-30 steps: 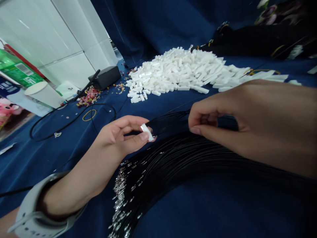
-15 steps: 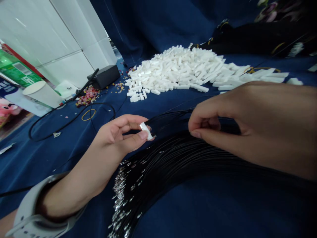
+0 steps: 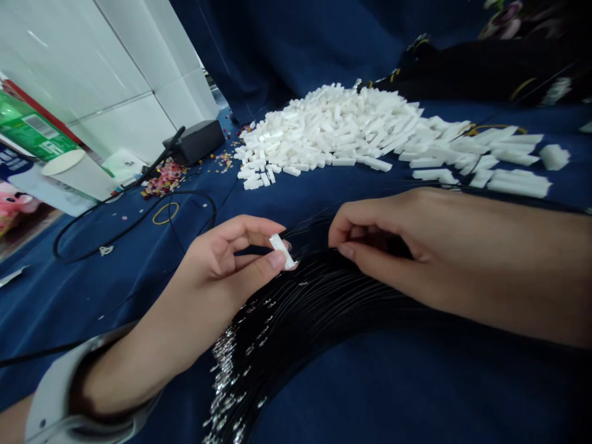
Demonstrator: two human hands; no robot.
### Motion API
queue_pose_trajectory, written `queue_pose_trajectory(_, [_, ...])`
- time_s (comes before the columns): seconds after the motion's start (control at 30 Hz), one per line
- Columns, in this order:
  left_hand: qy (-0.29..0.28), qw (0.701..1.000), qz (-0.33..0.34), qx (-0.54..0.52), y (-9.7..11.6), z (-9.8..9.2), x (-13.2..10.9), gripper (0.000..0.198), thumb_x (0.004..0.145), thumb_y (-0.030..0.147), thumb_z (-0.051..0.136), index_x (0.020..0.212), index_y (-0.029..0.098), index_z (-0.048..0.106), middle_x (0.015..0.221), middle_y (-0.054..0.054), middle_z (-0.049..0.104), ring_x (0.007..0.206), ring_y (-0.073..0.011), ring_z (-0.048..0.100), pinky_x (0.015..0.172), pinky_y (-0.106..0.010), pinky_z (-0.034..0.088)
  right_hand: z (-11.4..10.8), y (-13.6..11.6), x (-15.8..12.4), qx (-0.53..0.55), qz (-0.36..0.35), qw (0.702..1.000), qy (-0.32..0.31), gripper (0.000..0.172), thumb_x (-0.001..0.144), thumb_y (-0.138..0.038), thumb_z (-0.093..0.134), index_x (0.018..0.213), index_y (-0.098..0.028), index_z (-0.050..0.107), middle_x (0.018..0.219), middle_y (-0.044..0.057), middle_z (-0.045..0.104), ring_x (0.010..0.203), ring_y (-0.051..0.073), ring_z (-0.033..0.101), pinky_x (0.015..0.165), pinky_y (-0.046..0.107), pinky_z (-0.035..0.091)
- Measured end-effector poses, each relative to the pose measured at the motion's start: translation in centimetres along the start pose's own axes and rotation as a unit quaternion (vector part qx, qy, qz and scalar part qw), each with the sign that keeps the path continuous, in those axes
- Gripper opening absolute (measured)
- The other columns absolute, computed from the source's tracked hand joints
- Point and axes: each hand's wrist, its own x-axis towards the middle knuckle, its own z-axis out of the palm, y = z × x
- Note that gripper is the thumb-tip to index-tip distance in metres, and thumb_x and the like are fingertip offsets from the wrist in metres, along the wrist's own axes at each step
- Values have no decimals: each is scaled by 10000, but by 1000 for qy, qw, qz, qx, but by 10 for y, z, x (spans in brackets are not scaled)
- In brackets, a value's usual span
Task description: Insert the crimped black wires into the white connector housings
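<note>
My left hand (image 3: 240, 262) pinches a small white plastic connector housing (image 3: 282, 251) between thumb and fingers, tilted, with thin black wires running off its right side. To the right, my right hand (image 3: 374, 237) has thumb and forefinger pressed together over the wires, closed on what looks like a thin black wire, mostly hidden by the fingers. Below both hands curves a thick bundle of black wires (image 3: 342, 296). Shiny metal crimp terminals (image 3: 224, 364) tip its near left end. A large heap of white connector housings (image 3: 333, 126) lies behind the hands.
A dark blue cloth (image 3: 370, 382) covers the work surface. At the left are a black box-shaped adapter (image 3: 198, 142), a black cable (image 3: 134, 188), a yellow rubber band (image 3: 165, 213), a paper cup (image 3: 76, 172) and coloured bits (image 3: 166, 179). Dark banded bundles (image 3: 467, 68) lie at the back right.
My right hand has moved left and slightly down, closer to the connector housing. My left hand has shifted slightly right and down, still pinching the housing. More loose housings show at the right.
</note>
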Motion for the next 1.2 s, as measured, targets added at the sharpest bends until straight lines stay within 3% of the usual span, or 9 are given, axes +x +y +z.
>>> queue_pose_trajectory(0.1, [3, 1000, -4, 4, 0, 0, 0, 149, 815, 192, 828, 937, 237, 754, 860, 8, 777, 762, -114, 691, 664, -162, 526, 1, -16, 10, 36, -51, 998, -30, 37, 876, -227, 635, 844, -210, 644, 600, -64, 595, 466, 50, 486, 424, 207, 314])
queue_pose_trajectory(0.27, [0, 1000, -6, 13, 0, 0, 1, 171, 812, 220, 847, 943, 240, 739, 871, 10, 773, 813, -122, 691, 706, -166, 523, 3, -16, 9, 26, -87, 996, 2, 157, 965, -189, 506, 851, -183, 615, 715, -44, 618, 555, 65, 497, 504, 246, 344])
queue_pose_trajectory(0.43, [-11, 1000, -4, -4, 0, 2, 0, 135, 824, 173, 824, 918, 240, 752, 839, 27, 767, 744, -94, 681, 648, -134, 511, 7, -16, 4, 34, -120, 992, -3, 195, 997, -168, 459, 903, -158, 629, 812, -9, 626, 679, 80, 551, 602, 238, 404])
queue_pose_trajectory(0.7, [-29, 1000, -10, -5, -4, 3, -4, 144, 813, 201, 848, 914, 253, 759, 750, 27, 768, 707, -113, 689, 621, -148, 518, 9, -24, 1, 8, -182, 983, 30, 201, 977, -88, 472, 871, -121, 639, 732, -11, 547, 652, 75, 471, 596, 222, 376])
queue_pose_trajectory(1.03, [-31, 999, -2, -39, 0, 5, -3, 124, 828, 149, 822, 916, 202, 753, 799, 16, 771, 730, -108, 716, 646, -154, 531, 12, -23, -3, -36, -199, 977, 72, 243, 997, -122, 479, 812, -127, 638, 730, -11, 546, 668, 74, 471, 617, 238, 391])
queue_pose_trajectory(1.2, [-38, 998, -6, -43, 1, 7, -2, 120, 841, 120, 801, 919, 193, 746, 794, 30, 762, 718, -74, 698, 643, -117, 524, 13, -22, -2, -24, -197, 979, 50, 241, 984, -90, 461, 815, -127, 630, 727, -7, 527, 658, 83, 451, 610, 243, 375])
